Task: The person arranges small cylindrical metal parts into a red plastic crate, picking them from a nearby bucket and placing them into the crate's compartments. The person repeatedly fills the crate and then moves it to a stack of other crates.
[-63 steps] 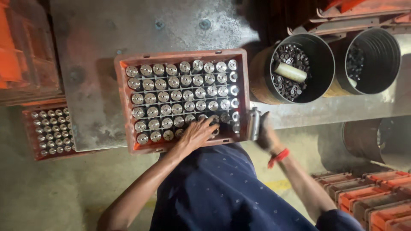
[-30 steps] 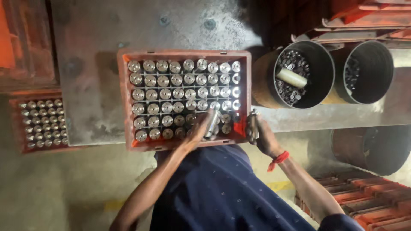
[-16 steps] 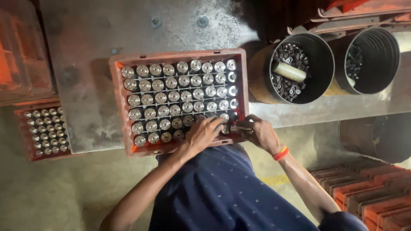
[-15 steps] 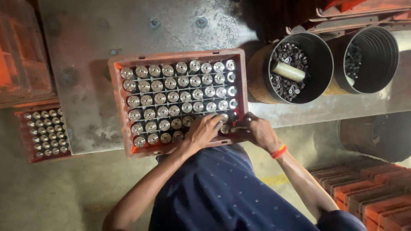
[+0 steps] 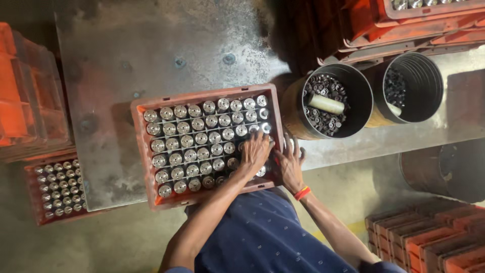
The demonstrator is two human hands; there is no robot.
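1. Left hand (image 5: 255, 153) lies flat on the metal cylinders (image 5: 202, 139) in the red crate (image 5: 144, 167), fingers spread, gripping nothing visible.
2. Right hand (image 5: 290, 164) rests at the crate's right wall, fingers splayed over the edge; whether they hold anything cannot be told.
3. The crate sits on the bench (image 5: 151, 55); two buckets (image 5: 331, 103) stand just beyond the right fingers.

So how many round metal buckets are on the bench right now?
2. One bucket stands just right of the red crate; the second bucket stands right of the first. Others may sit out of frame.
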